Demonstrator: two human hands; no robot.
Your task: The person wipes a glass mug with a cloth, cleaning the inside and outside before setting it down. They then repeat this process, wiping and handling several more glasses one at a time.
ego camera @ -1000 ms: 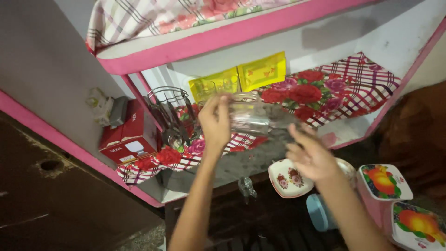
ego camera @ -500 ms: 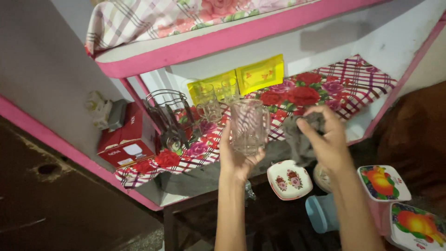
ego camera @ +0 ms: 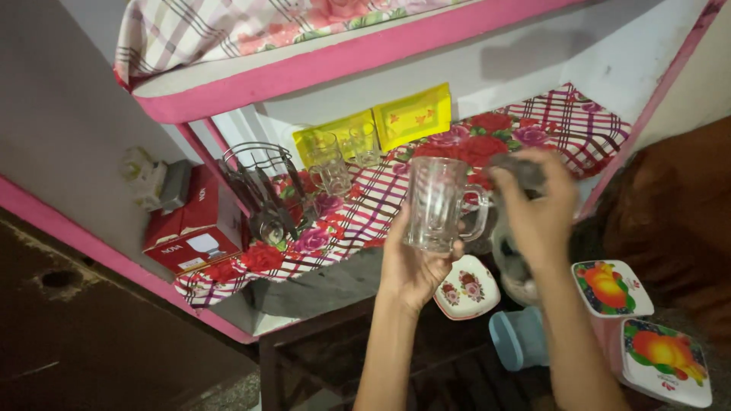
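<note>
L hand (ego camera: 415, 262) cupped the base of a clear glass mug (ego camera: 435, 204), held upright just off the shelf's front edge (ego camera: 320, 285), R hand (ego camera: 537, 209) closed on a grey cloth (ego camera: 518, 169); mug looked rigid, fragile, prob. slippery, safest taken by handle w/ base supported.

Warm, dim indoor light falls from above and the front, brightest on the shelf (ego camera: 563, 46) wall. Below the shelf edge everything sinks into brown shadow. The mug (ego camera: 435, 202) shows soft glints; the right hand (ego camera: 537, 209) is slightly motion-blurred, the whole scene tilted.
</note>
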